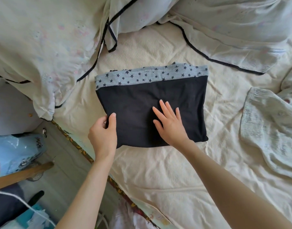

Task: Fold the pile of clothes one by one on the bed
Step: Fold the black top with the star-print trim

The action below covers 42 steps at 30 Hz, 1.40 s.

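Currently logged | folded dark garment, grey star-print band at far edge, flat mid-bed | left hand grip: pinching near-left corner | right hand grip: released, fingers straight, pressing garment centre | pale clothes lying rightward, apart.

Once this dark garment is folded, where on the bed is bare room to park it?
Best patch: the cream bedspread on the near side of the folded dark garment, around the right forearm. A smaller strip lies between the garment and the crumpled pale garment on the right. The far side is crowded by the black-trimmed duvet.
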Tool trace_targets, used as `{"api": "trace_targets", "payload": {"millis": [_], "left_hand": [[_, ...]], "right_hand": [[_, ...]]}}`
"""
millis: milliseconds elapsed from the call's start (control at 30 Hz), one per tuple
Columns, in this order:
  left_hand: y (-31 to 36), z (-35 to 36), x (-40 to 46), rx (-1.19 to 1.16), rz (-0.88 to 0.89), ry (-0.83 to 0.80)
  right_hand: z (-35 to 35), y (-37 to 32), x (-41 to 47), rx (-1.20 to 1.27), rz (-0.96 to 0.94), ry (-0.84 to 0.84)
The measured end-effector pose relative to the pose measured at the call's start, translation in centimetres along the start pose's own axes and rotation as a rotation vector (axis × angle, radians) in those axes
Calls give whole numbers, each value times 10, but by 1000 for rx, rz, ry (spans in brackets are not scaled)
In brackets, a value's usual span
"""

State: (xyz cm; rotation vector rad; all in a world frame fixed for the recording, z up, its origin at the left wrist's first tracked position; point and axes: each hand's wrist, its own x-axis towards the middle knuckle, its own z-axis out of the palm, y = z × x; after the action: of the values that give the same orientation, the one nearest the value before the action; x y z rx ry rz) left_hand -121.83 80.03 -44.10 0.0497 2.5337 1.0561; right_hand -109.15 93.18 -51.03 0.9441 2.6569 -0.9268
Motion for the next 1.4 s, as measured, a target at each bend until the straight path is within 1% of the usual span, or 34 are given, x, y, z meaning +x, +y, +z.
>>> {"api": "trace_targets", "payload": {"millis": [33,100,133,200,233,267,300,367,400,433,467,533,600,633,700,733,800,900,1000,1033,1100,1133,1200,1233,1267,1300,1400], "left_hand": [[11,6,-5,-5,50,15],[37,24,-20,17,176,27],[50,37,-29,20,237,16],[73,68,-50,61,320,-38],[81,84,-60,105,374,-87],[85,100,-71,179,435,-180],[85,116,-81,272,481,-317],[74,138,-95,423,477,-600],[63,143,-99,442,456,-667],[51,143,-101,427,449,-651],[40,139,-99,390,445,-583],[20,125,-90,303,395,-395],[4,110,-73,227,220,-261],[-2,105,-65,186,103,-254],[-8,102,-53,124,-111,-359],[-10,103,-52,109,-176,-430],[-10,108,-53,98,-218,-526],[-10,114,-59,30,-299,-576],[-9,107,-65,-187,-466,-574],[-10,101,-65,-231,-491,-581],[-14,81,-61,-220,-493,-638],[-17,67,-56,-207,-502,-681],[-26,34,-38,-149,-504,-747],[-30,17,-26,-104,-486,-745],[-34,-1,-13,-69,-462,-717],[-37,-16,0,-61,-433,-666],[-42,-44,36,-168,-349,-452]], "right_hand": [[-8,-1,-5,249,87,30],[-30,4,-21,795,334,107],[-40,9,-31,1007,428,146],[-54,31,-49,1256,523,218],[-59,44,-58,1337,551,251],[-63,55,-65,1390,576,274],[-64,66,-70,1393,601,278],[-63,80,-75,1336,652,230],[-61,84,-74,1300,679,211],[-60,87,-72,1263,701,211],[-58,89,-69,1225,720,218],[-56,90,-63,1128,761,242],[-54,90,-60,1015,785,270],[-52,91,-60,978,794,269],[-48,93,-60,954,823,263],[-46,94,-62,950,848,257],[-45,97,-63,960,891,227],[-51,102,-66,1012,878,108],[-58,105,-69,1059,834,-50],[-60,104,-71,1057,811,-89],[-60,99,-79,1016,764,-161],[-59,95,-85,976,745,-221],[-53,82,-99,920,704,-395],[-50,77,-105,901,685,-463],[-48,73,-108,888,671,-475],[-48,70,-107,883,671,-425],[-50,69,-89,837,706,-84]]}}
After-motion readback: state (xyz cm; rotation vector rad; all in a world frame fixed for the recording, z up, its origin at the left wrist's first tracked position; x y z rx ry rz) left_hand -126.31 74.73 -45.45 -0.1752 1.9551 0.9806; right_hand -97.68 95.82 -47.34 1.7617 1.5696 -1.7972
